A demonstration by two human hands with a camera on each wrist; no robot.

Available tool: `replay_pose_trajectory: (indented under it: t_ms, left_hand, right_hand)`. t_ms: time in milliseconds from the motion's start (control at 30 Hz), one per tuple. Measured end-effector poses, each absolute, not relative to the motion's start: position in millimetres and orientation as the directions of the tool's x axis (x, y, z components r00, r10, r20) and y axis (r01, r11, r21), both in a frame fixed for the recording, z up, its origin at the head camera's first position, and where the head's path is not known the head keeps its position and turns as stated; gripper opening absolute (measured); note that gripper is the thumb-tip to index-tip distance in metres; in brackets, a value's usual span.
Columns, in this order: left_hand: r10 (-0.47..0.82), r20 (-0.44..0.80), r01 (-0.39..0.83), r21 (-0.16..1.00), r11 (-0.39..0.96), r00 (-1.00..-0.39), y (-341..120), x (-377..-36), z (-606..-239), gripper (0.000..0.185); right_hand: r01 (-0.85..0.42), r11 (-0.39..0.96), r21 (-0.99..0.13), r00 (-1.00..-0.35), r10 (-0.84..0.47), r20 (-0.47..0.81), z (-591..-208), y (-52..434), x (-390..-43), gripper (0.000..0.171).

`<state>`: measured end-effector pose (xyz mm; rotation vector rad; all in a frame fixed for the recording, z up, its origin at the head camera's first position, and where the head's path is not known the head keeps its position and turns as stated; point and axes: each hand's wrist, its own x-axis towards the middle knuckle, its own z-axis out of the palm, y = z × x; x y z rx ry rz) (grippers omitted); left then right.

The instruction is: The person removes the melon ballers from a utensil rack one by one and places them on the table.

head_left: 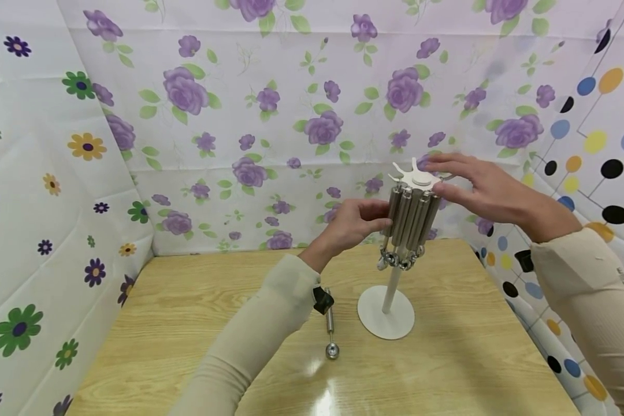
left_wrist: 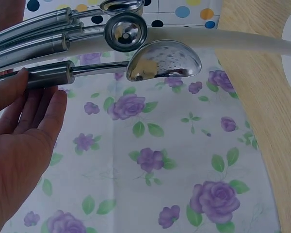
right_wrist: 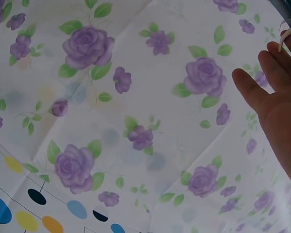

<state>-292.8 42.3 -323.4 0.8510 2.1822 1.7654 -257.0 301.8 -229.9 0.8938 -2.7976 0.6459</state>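
Observation:
A white stand point(head_left: 386, 316) on a round base carries a rack top point(head_left: 419, 177) from which several steel utensils point(head_left: 411, 218) hang by their handles. My left hand point(head_left: 363, 221) reaches in from the left, its straight fingers touching the hanging handles. In the left wrist view that hand point(left_wrist: 24, 141) lies against one utensil handle point(left_wrist: 47, 75), with a spoon bowl point(left_wrist: 165, 60) and a round scoop point(left_wrist: 127, 31) just beyond. Flat and with straight fingers, my right hand point(head_left: 470, 180) hovers over the rack top. In the right wrist view the right hand point(right_wrist: 277, 102) holds nothing.
A loose steel scoop point(head_left: 331, 330) lies on the wooden table point(head_left: 187, 312) left of the stand's base, a small black part point(head_left: 322, 300) at its upper end. Flowered sheets wall the back and left; a dotted sheet point(head_left: 593, 133) closes the right.

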Motion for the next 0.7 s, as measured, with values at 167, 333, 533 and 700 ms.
replay_pose_trajectory:
  t_ms: [167,333,533,700]
  left_hand:
    - [0.540,0.202,0.317,0.940,0.128,-0.817,40.7,-294.3,-324.2,0.034]
    - [0.527,0.212,0.348,0.922,0.172,-0.823,33.1,-293.2,-322.6,0.032]
    - [0.530,0.217,0.369,0.908,0.198,-0.820,27.9,-293.0,-320.6,0.032]
    - [0.510,0.232,0.387,0.895,0.222,-0.828,24.0,-292.9,-315.1,0.031]
  right_hand:
    - [-0.590,0.712,-0.380,-0.807,-0.532,0.256,-231.8,306.2,-256.8,0.048]
    - [-0.622,0.693,-0.366,-0.783,-0.555,0.281,-233.7,306.0,-257.2,0.046]
    - [-0.634,0.686,-0.358,-0.774,-0.563,0.290,-234.7,307.3,-256.2,0.046]
    - [-0.624,0.700,-0.347,-0.781,-0.554,0.288,-233.9,307.6,-256.2,0.047]
